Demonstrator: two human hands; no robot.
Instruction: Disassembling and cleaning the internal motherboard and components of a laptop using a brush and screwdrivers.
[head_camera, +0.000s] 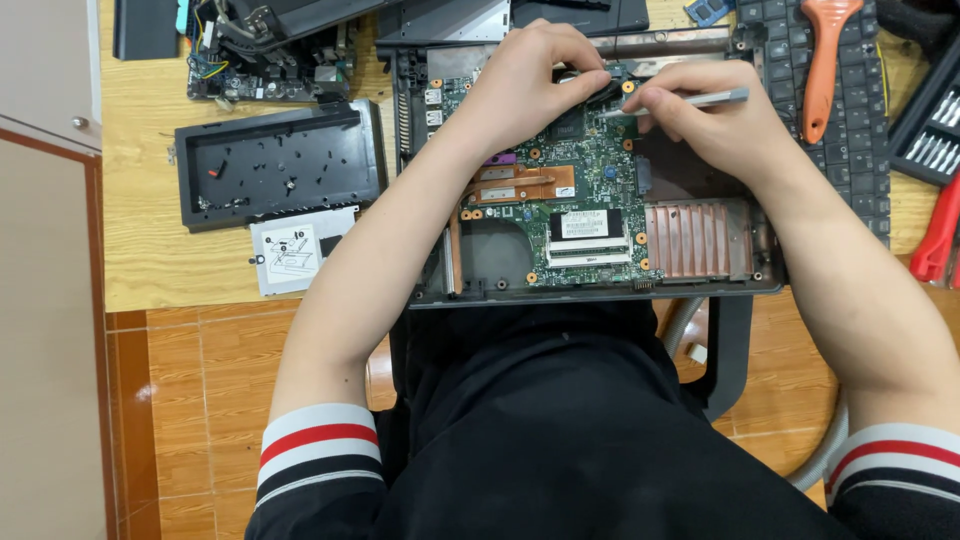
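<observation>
While bent over an opened laptop base (600, 285) at the near edge of a wooden table (140, 250), working with both hands at the far end of its green circuit board (590, 190). Left hand (525, 80) curled over the board's top edge, fingertips (590, 78) pinching a small dark part there. Right hand (700, 115) closed around a slim silver tool (690, 100), held near level, tip pointing left toward the left fingertips and just beside them. Below the hands, copper heat pipe (520, 183) on the board's left side, memory module (588, 232) at centre, copper fins (695, 240) on the right. Left of the laptop base: black plastic cover panel (280, 160) lying flat, with a white-labelled drive (295, 250) just in front of it. Further back, a second stripped board with wires (265, 65). Right side: black keyboard (850, 110) carrying an orange-handled tool (825, 60), a screwdriver bit case (930, 130), red handles (940, 235) at the edge. Striped cuffs on both sleeves
</observation>
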